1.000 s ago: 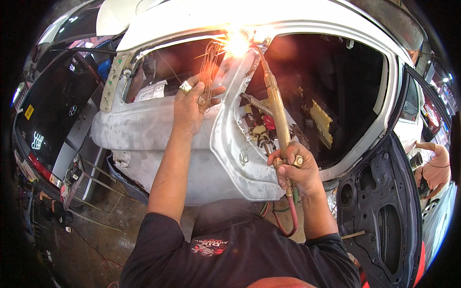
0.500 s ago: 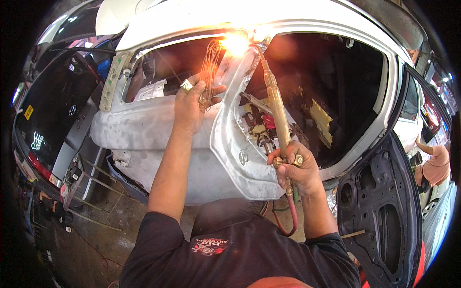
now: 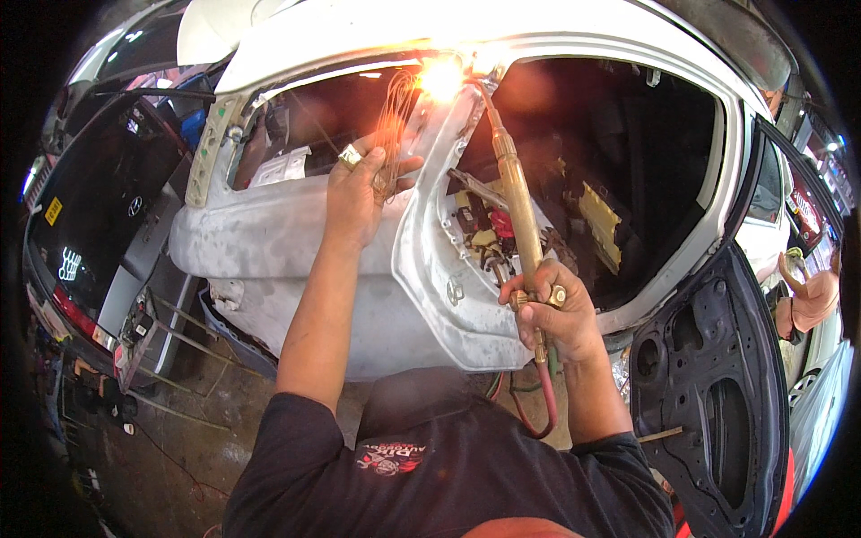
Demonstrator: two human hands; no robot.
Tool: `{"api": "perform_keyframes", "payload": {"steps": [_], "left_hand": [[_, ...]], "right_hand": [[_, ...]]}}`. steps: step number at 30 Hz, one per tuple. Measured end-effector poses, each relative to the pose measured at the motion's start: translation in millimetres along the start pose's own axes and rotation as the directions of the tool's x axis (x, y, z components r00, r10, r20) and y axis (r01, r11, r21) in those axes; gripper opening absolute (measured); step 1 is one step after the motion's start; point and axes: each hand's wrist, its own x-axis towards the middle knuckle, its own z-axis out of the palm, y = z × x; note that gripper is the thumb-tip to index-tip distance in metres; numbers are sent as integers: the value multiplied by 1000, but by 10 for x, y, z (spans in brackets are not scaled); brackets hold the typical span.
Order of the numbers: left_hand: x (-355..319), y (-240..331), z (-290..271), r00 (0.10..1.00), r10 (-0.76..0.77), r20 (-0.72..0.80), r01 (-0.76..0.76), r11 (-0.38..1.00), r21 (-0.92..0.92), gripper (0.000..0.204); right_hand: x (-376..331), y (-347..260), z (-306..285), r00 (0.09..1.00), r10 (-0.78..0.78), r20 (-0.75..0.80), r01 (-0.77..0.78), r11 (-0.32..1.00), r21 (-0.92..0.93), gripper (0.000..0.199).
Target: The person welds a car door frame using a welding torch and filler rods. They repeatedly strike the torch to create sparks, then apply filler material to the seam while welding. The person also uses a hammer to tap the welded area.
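My right hand (image 3: 554,309) is closed round the valve end of a brass gas torch (image 3: 515,193), whose thin tip reaches up to the top of the car's pillar. A glaring flame (image 3: 442,79) burns there and washes out the metal behind it. Left of the glare, my left hand (image 3: 363,184) pinches a looped bundle of thin wire (image 3: 393,117), its upper loops lit orange close to the flame. A chunky ring sits on a finger of that hand. The bare grey-white pillar (image 3: 439,193) of the car body stands between my hands.
Red and green hoses (image 3: 549,408) hang below the torch. A dark stripped door panel (image 3: 713,394) stands at the right. Loose parts lie inside the car opening. Another car's dark tailgate (image 3: 108,211) is at the left, with a metal frame beside it. Another person's arm (image 3: 814,305) shows far right.
Both my hands stay almost in place, with the torch and the wire bundle still held at the pillar top. The other person's arm at the far right has shifted slightly.
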Motion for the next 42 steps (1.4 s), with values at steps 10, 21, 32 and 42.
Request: {"api": "perform_keyframes", "payload": {"steps": [10, 21, 32, 42], "left_hand": [[2, 7, -22, 1000, 4, -14, -4, 1000, 5, 33], [10, -9, -40, 1000, 5, -16, -5, 1000, -5, 31], [11, -1, -33, 1000, 8, -22, -8, 1000, -15, 32], [17, -9, -50, 1000, 3, -24, -4, 1000, -14, 31]], "right_hand": [[15, 14, -7, 1000, 5, -6, -5, 1000, 0, 32], [17, 8, -3, 1000, 13, -3, -13, 1000, 11, 32], [36, 17, -11, 1000, 7, 24, -7, 1000, 21, 32], [45, 22, -3, 1000, 14, 3, -14, 1000, 12, 31]]}}
